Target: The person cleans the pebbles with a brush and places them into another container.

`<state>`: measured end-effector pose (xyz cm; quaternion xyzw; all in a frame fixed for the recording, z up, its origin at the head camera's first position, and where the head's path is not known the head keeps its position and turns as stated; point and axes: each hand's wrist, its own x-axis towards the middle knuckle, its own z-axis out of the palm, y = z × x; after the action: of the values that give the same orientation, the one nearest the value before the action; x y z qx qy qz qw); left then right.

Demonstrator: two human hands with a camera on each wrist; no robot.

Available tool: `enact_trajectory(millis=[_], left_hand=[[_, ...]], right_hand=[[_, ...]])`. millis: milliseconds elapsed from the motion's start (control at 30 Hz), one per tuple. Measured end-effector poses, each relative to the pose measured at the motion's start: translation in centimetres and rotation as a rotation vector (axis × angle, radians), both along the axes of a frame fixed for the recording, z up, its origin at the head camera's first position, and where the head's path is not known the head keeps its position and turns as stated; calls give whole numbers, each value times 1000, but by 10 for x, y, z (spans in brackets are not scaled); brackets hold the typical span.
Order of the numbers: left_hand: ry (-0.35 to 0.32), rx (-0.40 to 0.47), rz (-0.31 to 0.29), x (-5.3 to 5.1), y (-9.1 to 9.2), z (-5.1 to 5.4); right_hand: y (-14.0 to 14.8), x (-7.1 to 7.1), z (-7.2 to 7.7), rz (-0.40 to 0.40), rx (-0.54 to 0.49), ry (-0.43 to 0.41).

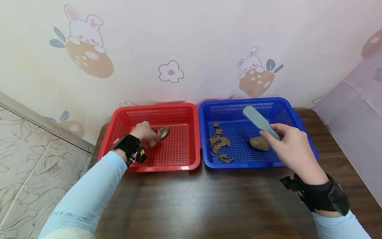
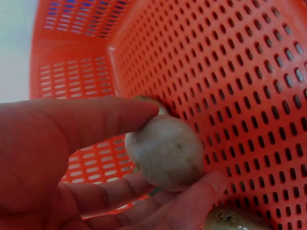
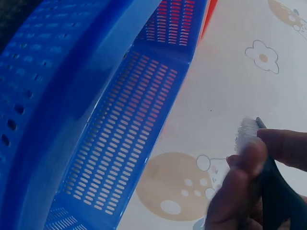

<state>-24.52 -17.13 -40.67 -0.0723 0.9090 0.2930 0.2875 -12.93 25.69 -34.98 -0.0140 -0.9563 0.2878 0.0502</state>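
In the red basket, my left hand pinches a pale, rounded, smooth lump with dark specks, thumb on one side and fingers on the other. Its exact kind cannot be told. Close by lies a shiny brown oval piece, and another lump is partly hidden behind the thumb. My right hand grips a grey-green brush above the blue basket; white bristles show in the right wrist view. Beneath it rests a brown oval lump.
Flat brown scraps lie scattered at the blue basket's left side. Both baskets stand side by side on a dark wooden table, against a patterned wall. Another patterned surface borders the left.
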Motion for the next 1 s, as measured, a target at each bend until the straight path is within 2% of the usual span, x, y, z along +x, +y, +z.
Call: enact_trajectory(millis=[200, 567, 767, 1000], left_hand=[[3, -86, -61, -4, 5, -6], [-1, -175, -117, -7, 13, -19], [13, -185, -125, -6, 13, -22], [12, -161, -105, -3, 17, -22]], right_hand=[[2, -2, -1, 7, 2, -2], [3, -5, 0, -6, 9, 1], [6, -6, 0, -13, 12, 3], [8, -8, 4, -18, 23, 13]])
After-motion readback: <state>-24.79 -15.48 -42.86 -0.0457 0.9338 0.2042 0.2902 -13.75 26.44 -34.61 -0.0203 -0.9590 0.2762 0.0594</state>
